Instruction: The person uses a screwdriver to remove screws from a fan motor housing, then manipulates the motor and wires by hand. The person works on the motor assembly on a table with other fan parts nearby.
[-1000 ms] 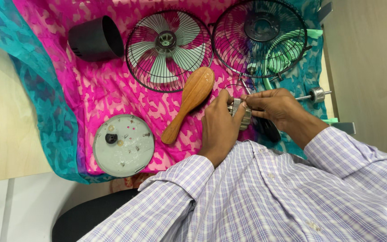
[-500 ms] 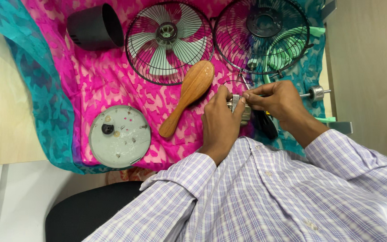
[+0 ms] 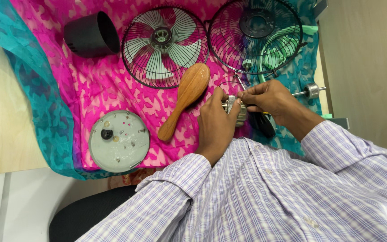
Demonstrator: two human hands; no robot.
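From the head camera, your left hand has its grip closed around a small metal motor part, held over the pink cloth just right of the wooden brush. Your right hand pinches its top.

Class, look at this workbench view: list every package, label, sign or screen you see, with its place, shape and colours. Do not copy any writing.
None in view: no package, label, sign or screen shows on the pink and teal cloth, the fan parts or the small metal part held in both hands.
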